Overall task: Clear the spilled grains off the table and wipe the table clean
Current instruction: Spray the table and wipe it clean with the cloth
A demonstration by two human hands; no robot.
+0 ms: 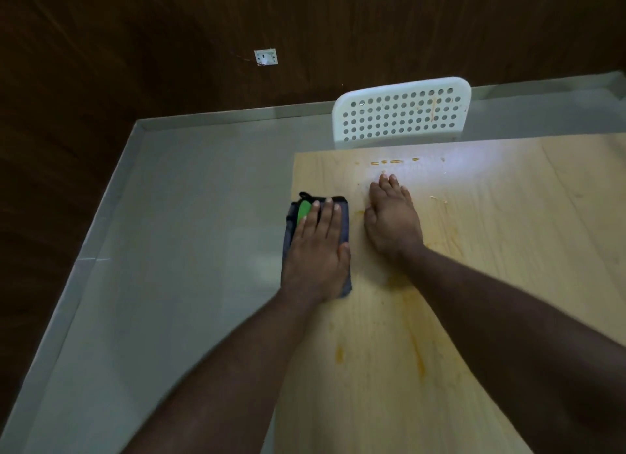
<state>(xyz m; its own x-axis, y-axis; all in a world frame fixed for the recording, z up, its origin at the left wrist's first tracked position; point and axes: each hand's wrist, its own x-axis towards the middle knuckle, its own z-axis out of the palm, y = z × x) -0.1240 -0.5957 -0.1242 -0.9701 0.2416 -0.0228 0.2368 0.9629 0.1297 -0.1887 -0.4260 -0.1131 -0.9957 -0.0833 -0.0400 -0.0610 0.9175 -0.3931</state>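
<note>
A light wooden table (pixel 474 284) fills the right half of the view. My left hand (pixel 316 250) lies flat on a folded grey cloth (pixel 343 213) with a green patch, at the table's left edge. Just right of it, my right hand (pixel 393 220) rests on the tabletop, tilted on its side with the fingers held together and pointing away. A few yellowish grains (pixel 394 162) lie in a short row beyond the right hand's fingertips, near the far edge. More bits (pixel 438 199) sit to its right. Orange-yellow smears (pixel 418 355) streak the wood nearer to me.
A white plastic chair (pixel 403 115) with a perforated back stands against the table's far edge. Grey tiled floor (pixel 169 250) lies to the left, bounded by a pale skirting and dark wood walls with a socket (pixel 266 57).
</note>
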